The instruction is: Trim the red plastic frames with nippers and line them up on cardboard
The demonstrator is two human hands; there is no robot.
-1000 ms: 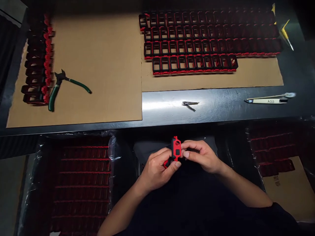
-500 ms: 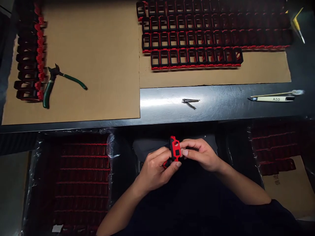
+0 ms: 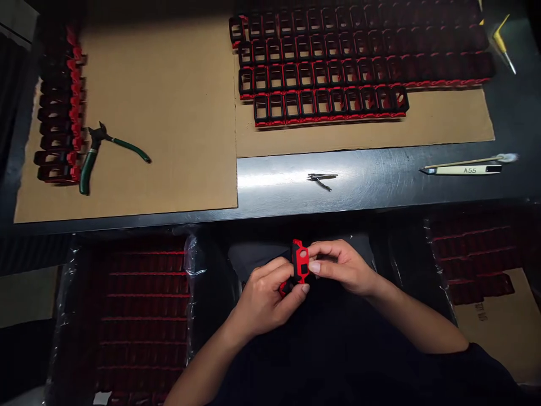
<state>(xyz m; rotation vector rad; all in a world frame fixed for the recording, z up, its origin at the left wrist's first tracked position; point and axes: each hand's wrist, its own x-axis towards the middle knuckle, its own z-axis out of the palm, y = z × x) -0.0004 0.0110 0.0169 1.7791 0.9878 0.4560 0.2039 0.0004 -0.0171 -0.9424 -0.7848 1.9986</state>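
Note:
Both of my hands hold one small red and black plastic part (image 3: 300,261) over my lap, below the table's front edge. My left hand (image 3: 266,296) grips its lower end, with the thumb pressed on the red face. My right hand (image 3: 344,265) pinches its upper right side with fingers curled. On the right cardboard sheet (image 3: 443,121) stand several rows of the same parts (image 3: 329,70). A column of them (image 3: 59,107) lines the left cardboard sheet (image 3: 169,113).
Green-handled cutters (image 3: 95,152) lie on the left cardboard. Small tweezers (image 3: 321,179) rest on the metal table (image 3: 380,180). A knife marked A55 (image 3: 465,169) lies at the right, a yellow-handled tool (image 3: 502,42) at the far right. Plastic-lined boxes of parts (image 3: 139,310) (image 3: 473,254) flank my lap.
The view has shifted slightly. My hands stay together on the part, and my right thumb has slid a little over its red face.

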